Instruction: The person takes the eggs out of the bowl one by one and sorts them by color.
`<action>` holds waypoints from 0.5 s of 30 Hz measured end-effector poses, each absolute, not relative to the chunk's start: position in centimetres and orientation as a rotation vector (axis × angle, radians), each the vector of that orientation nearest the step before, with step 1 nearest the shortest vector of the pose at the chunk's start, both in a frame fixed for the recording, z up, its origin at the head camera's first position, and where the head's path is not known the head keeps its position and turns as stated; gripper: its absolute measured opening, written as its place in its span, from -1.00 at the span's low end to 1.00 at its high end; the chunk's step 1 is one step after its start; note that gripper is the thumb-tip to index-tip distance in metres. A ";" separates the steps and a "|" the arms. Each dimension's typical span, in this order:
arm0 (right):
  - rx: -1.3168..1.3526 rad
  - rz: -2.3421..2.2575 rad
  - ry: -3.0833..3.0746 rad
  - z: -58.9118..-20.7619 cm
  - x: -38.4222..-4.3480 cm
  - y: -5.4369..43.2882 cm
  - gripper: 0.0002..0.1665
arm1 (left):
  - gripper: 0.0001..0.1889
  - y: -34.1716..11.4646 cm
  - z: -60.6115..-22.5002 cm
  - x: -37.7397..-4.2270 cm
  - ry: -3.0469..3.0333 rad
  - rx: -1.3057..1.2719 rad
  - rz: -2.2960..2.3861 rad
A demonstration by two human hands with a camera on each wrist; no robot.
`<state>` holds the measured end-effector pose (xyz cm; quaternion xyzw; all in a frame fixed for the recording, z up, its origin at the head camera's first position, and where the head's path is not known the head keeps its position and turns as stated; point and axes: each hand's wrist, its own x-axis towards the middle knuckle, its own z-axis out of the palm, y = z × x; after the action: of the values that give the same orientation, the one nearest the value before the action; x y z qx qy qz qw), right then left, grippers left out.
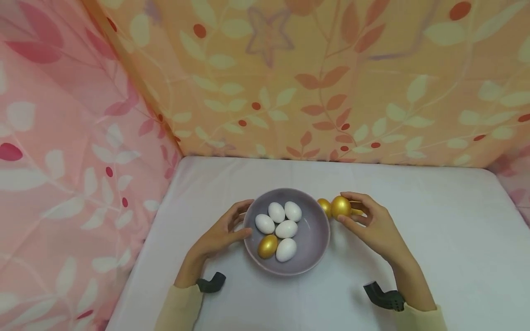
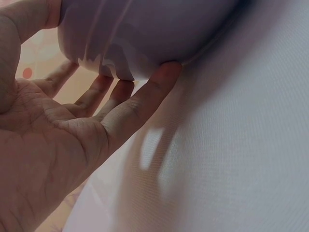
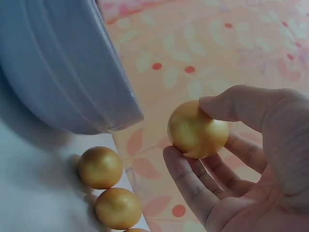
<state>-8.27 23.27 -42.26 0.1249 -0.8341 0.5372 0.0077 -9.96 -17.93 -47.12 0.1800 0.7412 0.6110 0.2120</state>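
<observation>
A round greyish-purple bowl stands on the table. Inside it lie several white eggs and one golden egg. At the bowl's left side, my left hand holds it, thumb at the rim and fingertips against the outer wall. My right hand pinches another golden egg between thumb and fingers, raised just right of the bowl. Below that egg, more golden eggs rest in a row beside the bowl, partly hidden by the hand in the head view.
A white cloth covers the table. Behind it hangs an orange leaf-patterned curtain, with a pink one along the left side. Each wrist carries a dark camera mount.
</observation>
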 end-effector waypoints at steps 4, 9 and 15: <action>0.395 1.681 -2.593 -42.4 -8.3 23.4 -0.36 | -0.22 -17.7 -47.1 -10.1 2.035 0.501 1.704; 0.392 1.638 -2.582 -42.3 -8.6 23.6 -0.35 | -0.22 -17.8 -47.1 -10.2 2.055 0.492 1.699; 0.349 1.585 -2.588 -42.4 -8.5 24.3 -0.32 | -0.23 -17.9 -47.3 -10.1 2.058 0.475 1.693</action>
<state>-8.54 24.33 -42.36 0.1143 -0.8464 0.5182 0.0434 -10.14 -17.86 -47.29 0.1714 0.7424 0.6106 0.2158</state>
